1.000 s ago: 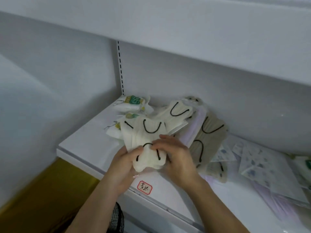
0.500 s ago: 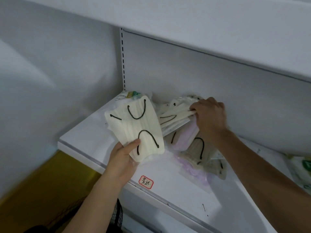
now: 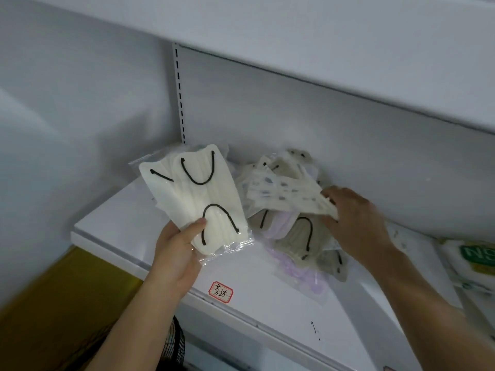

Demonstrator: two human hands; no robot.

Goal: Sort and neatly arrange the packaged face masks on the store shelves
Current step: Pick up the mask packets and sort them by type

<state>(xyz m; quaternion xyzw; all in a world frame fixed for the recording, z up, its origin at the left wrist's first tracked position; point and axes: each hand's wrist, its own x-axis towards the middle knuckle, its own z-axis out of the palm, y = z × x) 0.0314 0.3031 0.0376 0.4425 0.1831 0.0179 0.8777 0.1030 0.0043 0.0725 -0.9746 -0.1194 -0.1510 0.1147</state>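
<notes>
Cream masks [image 3: 198,194] fanned — others [image 3: 292,228] heaped.

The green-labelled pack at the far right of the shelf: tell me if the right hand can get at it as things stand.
Probably not at once. The right hand grips a patterned mask pack over the pile, so it is occupied. The green-labelled pack lies uncovered beside that forearm, so the way is otherwise free.

A small red-bordered sticker [image 3: 221,289] on the white shelf [image 3: 120,223] near its front edge bears two handwritten Chinese characters, seemingly "芳达" (the script is loose). At the far right, a green-and-white package [image 3: 475,257] shows large white letters, partly cut off, beginning "N".
</notes>
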